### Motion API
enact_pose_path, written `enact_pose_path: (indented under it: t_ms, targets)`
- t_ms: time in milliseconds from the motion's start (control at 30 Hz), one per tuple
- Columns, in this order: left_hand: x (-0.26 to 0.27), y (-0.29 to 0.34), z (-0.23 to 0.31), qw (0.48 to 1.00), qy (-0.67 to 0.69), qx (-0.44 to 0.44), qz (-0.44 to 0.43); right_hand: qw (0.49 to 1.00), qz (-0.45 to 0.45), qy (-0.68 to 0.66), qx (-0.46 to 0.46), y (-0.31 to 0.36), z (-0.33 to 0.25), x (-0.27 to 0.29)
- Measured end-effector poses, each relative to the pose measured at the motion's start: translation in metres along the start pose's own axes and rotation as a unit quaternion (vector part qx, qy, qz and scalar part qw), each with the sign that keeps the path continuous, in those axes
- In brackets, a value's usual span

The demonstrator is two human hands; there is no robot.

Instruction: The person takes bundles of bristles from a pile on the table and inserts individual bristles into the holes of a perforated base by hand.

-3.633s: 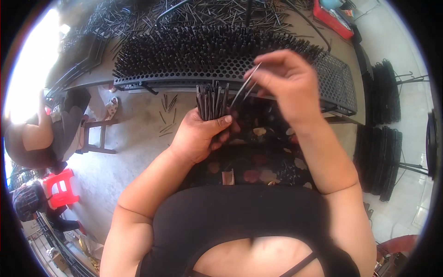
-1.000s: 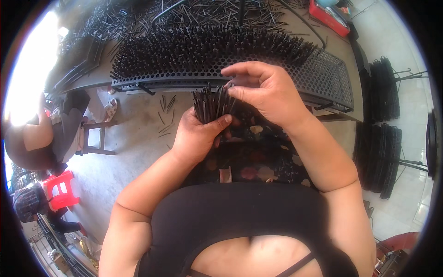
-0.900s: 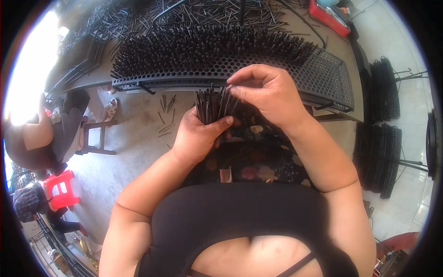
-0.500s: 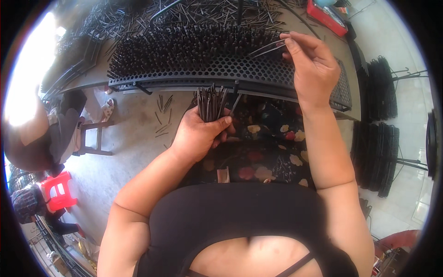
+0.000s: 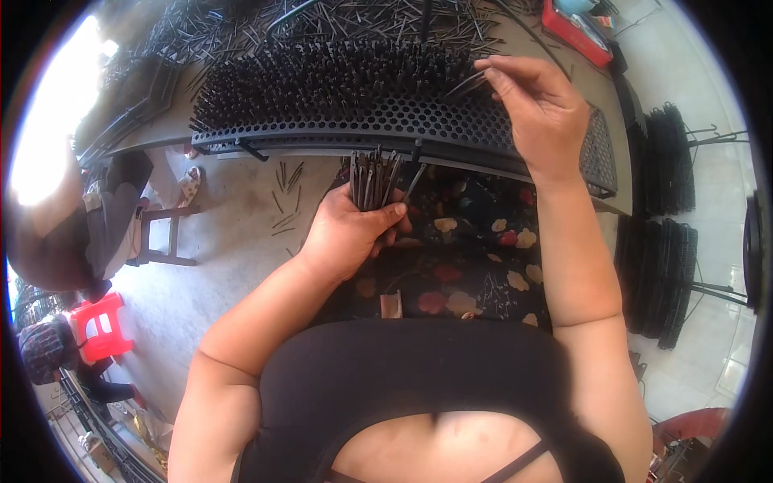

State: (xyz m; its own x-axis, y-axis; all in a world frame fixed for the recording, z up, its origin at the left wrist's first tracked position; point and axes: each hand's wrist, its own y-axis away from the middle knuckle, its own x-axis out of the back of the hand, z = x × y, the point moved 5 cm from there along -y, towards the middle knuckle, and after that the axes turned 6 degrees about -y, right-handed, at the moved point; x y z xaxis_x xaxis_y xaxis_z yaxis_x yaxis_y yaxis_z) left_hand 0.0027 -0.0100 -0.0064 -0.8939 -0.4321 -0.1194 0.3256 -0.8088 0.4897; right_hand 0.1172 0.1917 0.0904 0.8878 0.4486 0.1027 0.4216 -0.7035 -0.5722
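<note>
A: Right hand pinches thin metal pins over the perforated tray on the worktop

B: Left hand clutches the spare bundle (loosely fanned); a slack grip could spill them

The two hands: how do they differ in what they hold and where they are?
The left hand is closed around a thick bundle of dark pins, held upright near the lap; the right hand pinches only a few pins at its fingertips. The left hand sits below the perforated black tray's edge, while the right hand reaches out over it. Both hold the same thin dark pins.
</note>
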Motion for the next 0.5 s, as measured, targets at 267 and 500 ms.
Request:
enact_pose_path:
  t_ms: [267, 500]
  targets:
    - [0.0, -0.001, -0.003, 1.0, 0.013, 0.001, -0.007, 0.971, -0.139, 0.141, 0.132, 0.0, -0.002, -0.026]
    - [0.001, -0.002, -0.004, 0.997, 0.072, -0.001, -0.024, 0.941, -0.134, 0.237, 0.202, -0.006, 0.006, -0.026]
